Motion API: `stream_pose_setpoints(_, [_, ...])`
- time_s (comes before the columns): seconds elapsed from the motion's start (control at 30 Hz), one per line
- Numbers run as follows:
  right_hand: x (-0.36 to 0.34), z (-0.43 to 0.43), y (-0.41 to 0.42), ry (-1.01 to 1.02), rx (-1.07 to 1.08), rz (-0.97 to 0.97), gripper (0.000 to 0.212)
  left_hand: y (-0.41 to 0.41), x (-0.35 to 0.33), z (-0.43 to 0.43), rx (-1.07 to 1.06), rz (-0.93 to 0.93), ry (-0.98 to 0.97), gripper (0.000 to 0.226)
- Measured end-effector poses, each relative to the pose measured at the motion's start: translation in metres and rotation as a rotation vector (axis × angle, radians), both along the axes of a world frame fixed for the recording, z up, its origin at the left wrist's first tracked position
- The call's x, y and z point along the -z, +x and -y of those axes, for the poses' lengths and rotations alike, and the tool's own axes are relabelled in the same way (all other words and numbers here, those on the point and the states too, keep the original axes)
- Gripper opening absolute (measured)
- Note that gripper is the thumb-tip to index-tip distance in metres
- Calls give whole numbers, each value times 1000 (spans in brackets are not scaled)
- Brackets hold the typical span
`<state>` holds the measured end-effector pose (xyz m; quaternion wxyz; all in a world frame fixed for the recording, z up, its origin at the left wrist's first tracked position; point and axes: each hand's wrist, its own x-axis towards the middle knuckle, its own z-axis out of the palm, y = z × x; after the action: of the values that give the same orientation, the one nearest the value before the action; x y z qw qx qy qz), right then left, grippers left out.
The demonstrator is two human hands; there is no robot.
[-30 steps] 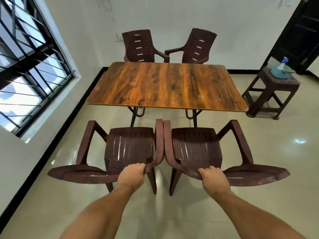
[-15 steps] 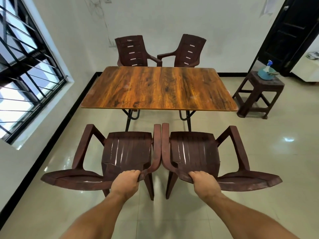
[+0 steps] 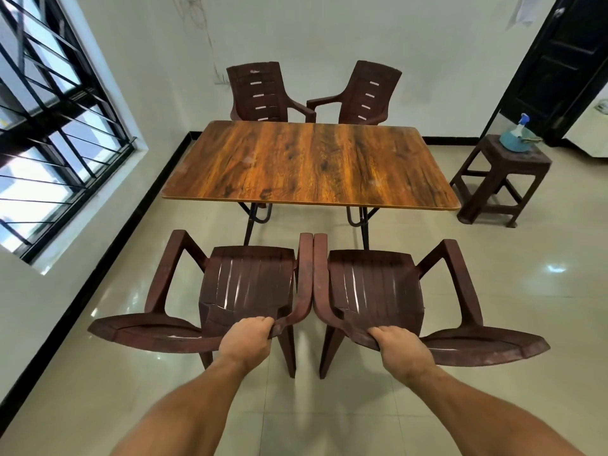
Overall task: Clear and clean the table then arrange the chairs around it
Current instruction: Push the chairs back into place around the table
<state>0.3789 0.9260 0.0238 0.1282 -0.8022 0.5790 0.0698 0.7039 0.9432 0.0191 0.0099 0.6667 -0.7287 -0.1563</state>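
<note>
On the near side of the table (image 3: 309, 166), toward the window (image 3: 49, 126), the left chair (image 3: 246, 281) faces the tabletop. The left hand (image 3: 245, 340) clasps the top of its backrest, fingers curled over the rim. Beside it, the right hand (image 3: 399, 347) grasps the backrest of the right chair (image 3: 371, 284) the same way. The inner armrests touch or nearly touch, so an even, straight push on both should keep them from snagging. Whether the armrests will pass beneath the table's near edge cannot be told. Bare floor lies between the seats and the table's legs. Right of the table, a stool (image 3: 503, 179) bearing a spray bottle (image 3: 515, 139) stands apart from the right chair's likely path.
</note>
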Motion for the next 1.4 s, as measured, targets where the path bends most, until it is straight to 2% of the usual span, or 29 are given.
stream_pose_setpoints(0.57, [-5,33,-10,-5,-45,-22,42,0,-10,40,0,-39,-77,19])
stream_pose_setpoints(0.97, [-1,43,-3,2,-44,-43,45,-3,9,51,18,34,-56,25])
stream_pose_setpoints(1.4, [-1,54,14,-34,-16,-26,45,10,8,59,37,13,-79,23])
